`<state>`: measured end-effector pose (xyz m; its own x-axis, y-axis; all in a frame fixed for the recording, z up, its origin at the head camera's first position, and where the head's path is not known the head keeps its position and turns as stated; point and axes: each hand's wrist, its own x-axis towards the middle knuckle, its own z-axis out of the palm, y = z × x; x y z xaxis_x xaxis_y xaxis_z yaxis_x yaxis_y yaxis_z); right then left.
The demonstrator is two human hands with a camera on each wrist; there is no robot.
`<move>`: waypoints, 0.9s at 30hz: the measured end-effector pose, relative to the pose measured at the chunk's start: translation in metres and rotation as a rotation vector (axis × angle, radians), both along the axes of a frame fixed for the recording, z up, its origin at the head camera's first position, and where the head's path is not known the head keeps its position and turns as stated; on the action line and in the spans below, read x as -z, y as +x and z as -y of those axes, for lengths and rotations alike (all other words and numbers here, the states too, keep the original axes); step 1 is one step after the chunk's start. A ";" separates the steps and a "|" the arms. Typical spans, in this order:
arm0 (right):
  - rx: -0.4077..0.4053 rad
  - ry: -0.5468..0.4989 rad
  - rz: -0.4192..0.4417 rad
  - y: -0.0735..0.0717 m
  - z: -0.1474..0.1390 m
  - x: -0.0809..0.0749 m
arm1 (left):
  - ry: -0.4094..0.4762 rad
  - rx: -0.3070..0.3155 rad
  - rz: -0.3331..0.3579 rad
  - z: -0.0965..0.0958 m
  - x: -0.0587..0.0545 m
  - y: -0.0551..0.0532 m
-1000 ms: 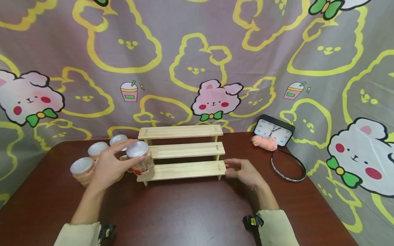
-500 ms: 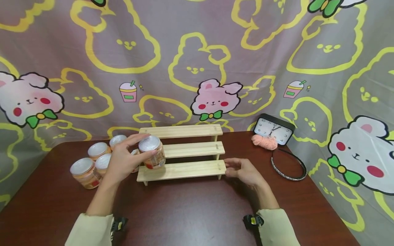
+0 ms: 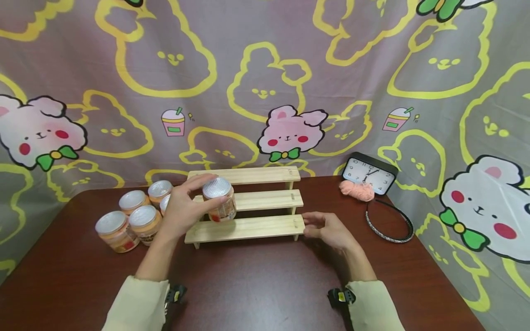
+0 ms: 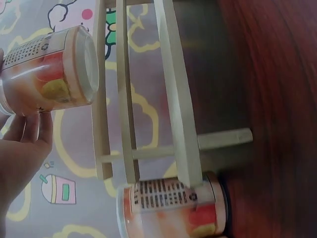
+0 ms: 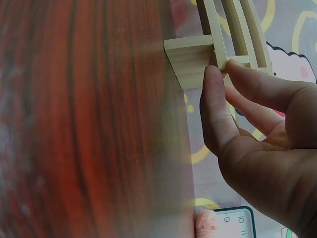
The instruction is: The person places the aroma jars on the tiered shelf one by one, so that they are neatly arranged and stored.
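Cartoon-print cloth [image 3: 223, 115] hangs behind the table [image 3: 256, 285]. Work looks barely begun: five jars [image 3: 142, 218] stand left of the rack [image 3: 265, 201] (none sits on it yet). Left hand [image 3: 182, 209] holds another jar [image 3: 223, 211] between thumb and fingers, above the rack's left part; right hand [image 3: 329, 230] lightly pinches its front right end.

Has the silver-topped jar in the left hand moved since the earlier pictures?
Yes: in the head view, the silver-topped jar has moved rightward and slightly up the picture, judged against the wooden rack.
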<state>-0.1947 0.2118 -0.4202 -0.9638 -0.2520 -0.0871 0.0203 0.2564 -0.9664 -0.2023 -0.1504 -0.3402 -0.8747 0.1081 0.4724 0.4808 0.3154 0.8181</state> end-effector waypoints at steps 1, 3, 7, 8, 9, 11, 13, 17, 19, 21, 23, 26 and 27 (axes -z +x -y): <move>0.000 0.000 0.001 0.000 0.000 0.000 | -0.001 0.000 0.005 -0.002 0.000 -0.001; 0.001 -0.001 0.002 0.000 0.000 0.000 | 0.001 -0.001 0.020 -0.006 -0.001 -0.002; 0.001 -0.003 0.006 0.000 0.000 0.000 | -0.012 0.000 0.041 -0.012 -0.003 -0.005; 0.001 -0.004 0.007 0.000 0.000 0.000 | -0.012 0.003 0.045 -0.014 -0.004 -0.006; 0.001 -0.007 0.008 0.000 0.000 0.001 | -0.016 0.004 0.047 -0.015 -0.004 -0.007; -0.001 -0.010 0.005 -0.001 -0.001 0.001 | -0.020 0.009 0.049 -0.019 -0.005 -0.009; -0.003 -0.018 0.004 -0.001 -0.001 0.001 | -0.023 0.016 0.051 -0.023 -0.007 -0.010; -0.004 -0.029 -0.001 -0.001 -0.002 0.002 | -0.031 0.031 0.048 -0.029 -0.010 -0.014; -0.004 -0.036 -0.001 -0.002 -0.002 0.002 | -0.026 0.046 0.046 -0.033 -0.011 -0.016; -0.006 -0.037 -0.003 -0.001 -0.002 0.002 | -0.023 0.052 0.046 -0.037 -0.012 -0.018; -0.009 -0.038 -0.002 -0.001 -0.002 0.002 | -0.022 0.057 0.043 -0.041 -0.013 -0.020; -0.011 -0.035 0.001 -0.001 -0.002 0.002 | -0.018 0.060 0.047 -0.047 -0.014 -0.023; -0.010 -0.033 0.003 -0.001 -0.002 0.002 | -0.015 0.064 0.048 -0.048 -0.014 -0.024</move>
